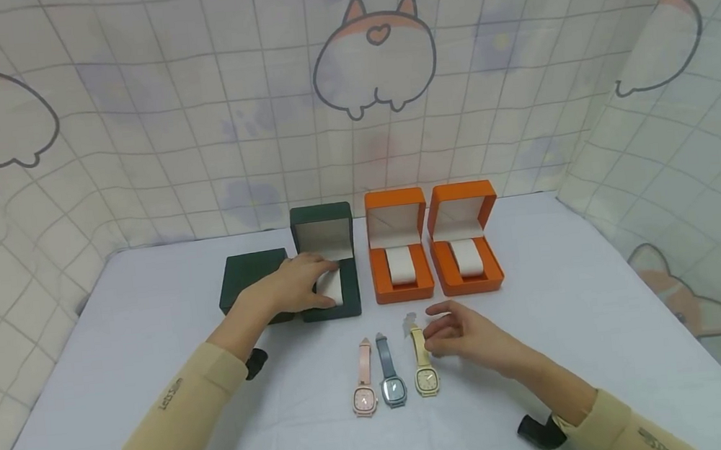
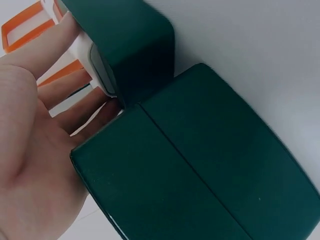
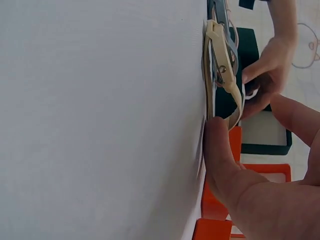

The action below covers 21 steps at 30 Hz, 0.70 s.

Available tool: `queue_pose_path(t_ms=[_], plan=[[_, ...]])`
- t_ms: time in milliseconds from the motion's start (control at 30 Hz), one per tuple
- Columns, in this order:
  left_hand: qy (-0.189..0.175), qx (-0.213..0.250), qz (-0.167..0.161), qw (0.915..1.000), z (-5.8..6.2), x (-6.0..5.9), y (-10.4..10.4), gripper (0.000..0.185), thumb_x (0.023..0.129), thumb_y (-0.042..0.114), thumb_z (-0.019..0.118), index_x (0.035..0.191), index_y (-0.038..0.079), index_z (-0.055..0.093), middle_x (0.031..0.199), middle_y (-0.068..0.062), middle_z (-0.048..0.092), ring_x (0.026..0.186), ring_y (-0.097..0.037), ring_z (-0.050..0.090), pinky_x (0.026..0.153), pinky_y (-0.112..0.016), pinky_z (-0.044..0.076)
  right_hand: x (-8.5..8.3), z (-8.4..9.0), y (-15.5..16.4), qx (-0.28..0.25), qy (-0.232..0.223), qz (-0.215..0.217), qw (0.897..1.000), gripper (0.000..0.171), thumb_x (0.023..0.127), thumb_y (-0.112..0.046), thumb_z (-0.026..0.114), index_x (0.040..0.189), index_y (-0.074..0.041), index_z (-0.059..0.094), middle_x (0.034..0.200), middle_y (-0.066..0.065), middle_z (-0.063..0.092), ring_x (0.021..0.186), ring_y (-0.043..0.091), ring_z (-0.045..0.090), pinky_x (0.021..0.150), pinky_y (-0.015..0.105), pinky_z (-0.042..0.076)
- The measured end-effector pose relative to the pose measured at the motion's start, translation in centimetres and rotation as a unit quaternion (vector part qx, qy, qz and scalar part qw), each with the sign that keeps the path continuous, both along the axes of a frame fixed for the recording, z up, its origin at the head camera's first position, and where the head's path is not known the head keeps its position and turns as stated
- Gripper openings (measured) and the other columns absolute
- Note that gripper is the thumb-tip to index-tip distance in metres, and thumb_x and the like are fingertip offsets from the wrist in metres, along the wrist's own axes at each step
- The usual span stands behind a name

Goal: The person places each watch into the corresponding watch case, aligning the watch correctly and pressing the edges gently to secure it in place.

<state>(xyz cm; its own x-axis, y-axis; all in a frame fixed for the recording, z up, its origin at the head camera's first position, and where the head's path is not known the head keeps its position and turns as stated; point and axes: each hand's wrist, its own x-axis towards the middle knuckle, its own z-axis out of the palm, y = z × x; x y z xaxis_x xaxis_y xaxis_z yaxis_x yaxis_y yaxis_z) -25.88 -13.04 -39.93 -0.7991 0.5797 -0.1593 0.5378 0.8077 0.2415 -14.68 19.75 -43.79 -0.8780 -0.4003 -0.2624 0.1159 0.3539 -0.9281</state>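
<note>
My left hand (image 1: 297,283) reaches into the open green box (image 1: 321,218), thumb and fingers pinching its white pillow (image 1: 335,287). The left wrist view shows the palm (image 2: 30,150) beside that box's wall (image 2: 125,40) and the pillow (image 2: 97,65). Three watches lie in a row in front of me: pink (image 1: 364,391), blue (image 1: 391,381) and yellow (image 1: 425,374). My right hand (image 1: 434,332) hovers with loosely curled fingers at the far end of the yellow watch's strap. Its thumb (image 3: 220,150) touches that strap (image 3: 222,65); the forefinger stays apart above.
A closed green box (image 1: 244,272) sits left of the open one and fills the left wrist view (image 2: 210,170). Two open orange boxes (image 1: 396,211) (image 1: 461,204), each with a white pillow, stand to the right. A white cloth (image 1: 603,303) covers the table; patterned curtains hang behind and right.
</note>
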Motion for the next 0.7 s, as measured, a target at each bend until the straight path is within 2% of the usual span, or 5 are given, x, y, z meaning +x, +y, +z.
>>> queue_pose_path(t_ms=[267, 467, 700], plan=[[0.007, -0.011, -0.006, 0.9999, -0.08, -0.36, 0.0, 0.069, 0.09, 0.039, 0.081, 0.147, 0.009, 0.057, 0.146, -0.015, 0.055, 0.139, -0.036, 0.043, 0.114, -0.064, 0.031, 0.19, -0.14, 0.34, -0.005, -0.024, 0.018, 1.0, 0.066, 0.098, -0.026, 0.072, 0.148, 0.003, 0.039, 0.118, 0.01, 0.069, 0.104, 0.024, 0.068, 0.102, 0.043, 0.051], [0.002, -0.007, -0.001, 1.0, -0.06, -0.06, -0.03, 0.069, 0.092, 0.037, 0.079, 0.149, 0.007, 0.053, 0.149, -0.017, 0.052, 0.141, -0.038, 0.041, 0.115, -0.065, 0.028, 0.29, 0.02, 0.23, -0.01, -0.03, 0.03, 0.999, 0.058, 0.099, -0.025, 0.071, 0.142, 0.004, 0.043, 0.113, 0.01, 0.072, 0.101, 0.025, 0.069, 0.099, 0.039, 0.053], [0.002, 0.005, -0.002, 1.0, -0.01, 0.22, -0.03, 0.073, 0.093, 0.036, 0.078, 0.152, 0.004, 0.048, 0.152, -0.019, 0.047, 0.14, -0.036, 0.043, 0.114, -0.053, 0.037, 0.15, -0.15, 0.1, -0.001, -0.03, 0.052, 0.998, 0.049, 0.098, -0.022, 0.073, 0.133, 0.005, 0.053, 0.105, 0.009, 0.073, 0.094, 0.023, 0.068, 0.091, 0.032, 0.054]])
